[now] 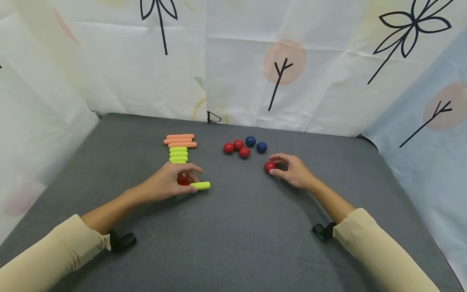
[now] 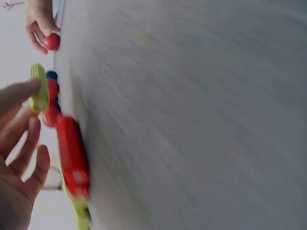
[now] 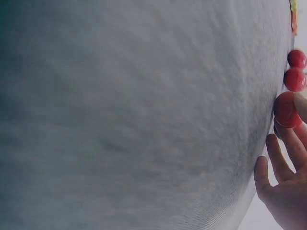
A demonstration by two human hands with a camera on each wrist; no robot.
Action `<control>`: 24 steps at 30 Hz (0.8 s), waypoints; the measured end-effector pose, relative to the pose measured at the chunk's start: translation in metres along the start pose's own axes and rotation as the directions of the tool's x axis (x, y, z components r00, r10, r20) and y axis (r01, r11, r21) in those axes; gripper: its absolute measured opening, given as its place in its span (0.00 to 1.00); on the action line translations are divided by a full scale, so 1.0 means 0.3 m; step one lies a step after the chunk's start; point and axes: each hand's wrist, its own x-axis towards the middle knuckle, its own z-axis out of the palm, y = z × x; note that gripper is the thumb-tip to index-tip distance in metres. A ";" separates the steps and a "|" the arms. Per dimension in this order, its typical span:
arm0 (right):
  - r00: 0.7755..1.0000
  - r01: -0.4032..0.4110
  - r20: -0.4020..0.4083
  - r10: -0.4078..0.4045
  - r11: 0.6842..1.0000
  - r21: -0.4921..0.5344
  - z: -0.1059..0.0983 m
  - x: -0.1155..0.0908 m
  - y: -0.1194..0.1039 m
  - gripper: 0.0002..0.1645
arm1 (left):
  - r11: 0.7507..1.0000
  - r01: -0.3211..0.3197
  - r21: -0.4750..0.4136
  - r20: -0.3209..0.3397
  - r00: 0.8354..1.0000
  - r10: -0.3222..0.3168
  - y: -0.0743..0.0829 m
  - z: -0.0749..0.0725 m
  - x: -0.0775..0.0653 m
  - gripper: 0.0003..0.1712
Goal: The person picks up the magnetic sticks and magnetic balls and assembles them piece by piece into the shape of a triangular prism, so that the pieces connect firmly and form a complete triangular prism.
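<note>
My left hand pinches a short lime-yellow stick between thumb and fingertips. The left wrist view shows the stick's ribbed side. Beneath that hand lies a red stick, mostly covered by the fingers in the head view. On the right, my right hand grips a red ball with thumb and fingers, low over the table. In the right wrist view the held ball sits at the thumb tip, other fingers spread below it.
Three orange sticks lie in a stack-like row at the back left, with several lime-yellow sticks lined up in front. Three red balls and two blue balls cluster at the back middle. A patterned cloth hangs behind the grey table.
</note>
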 end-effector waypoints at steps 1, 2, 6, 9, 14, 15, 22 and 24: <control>1.000 0.009 0.005 -0.009 1.000 -0.007 0.004 -0.009 -0.002 0.25 | 1.000 0.007 -0.010 -0.011 1.000 -0.007 0.007 0.009 0.025 0.26; 1.000 0.018 0.010 -0.017 1.000 -0.011 0.007 -0.017 -0.004 0.25 | 1.000 0.007 -0.017 -0.018 1.000 -0.007 0.012 0.019 0.050 0.26; 0.998 0.054 0.040 -0.054 0.999 -0.003 0.026 -0.037 -0.016 0.24 | 0.999 0.008 -0.042 -0.016 1.000 -0.009 0.028 0.060 0.146 0.26; 0.995 0.076 0.060 -0.077 0.997 0.009 0.043 -0.042 -0.027 0.24 | 0.999 0.009 -0.049 0.003 1.000 -0.009 0.032 0.091 0.202 0.26; 0.994 0.087 0.070 -0.088 0.996 0.021 0.068 -0.041 -0.047 0.23 | 0.998 0.018 -0.059 0.042 0.999 -0.015 0.043 0.140 0.272 0.26; 0.994 0.086 0.071 -0.088 0.996 0.024 0.071 -0.040 -0.051 0.23 | 0.998 0.019 -0.060 0.049 0.999 -0.016 0.047 0.148 0.283 0.26; 0.990 0.095 0.101 -0.101 0.994 0.062 0.087 -0.030 -0.078 0.23 | 0.998 0.009 -0.067 0.067 0.998 -0.004 0.067 0.187 0.336 0.25; 0.989 0.096 0.108 -0.103 0.993 0.070 0.090 -0.027 -0.082 0.23 | 0.998 -0.004 -0.065 0.065 0.998 0.009 0.067 0.194 0.341 0.25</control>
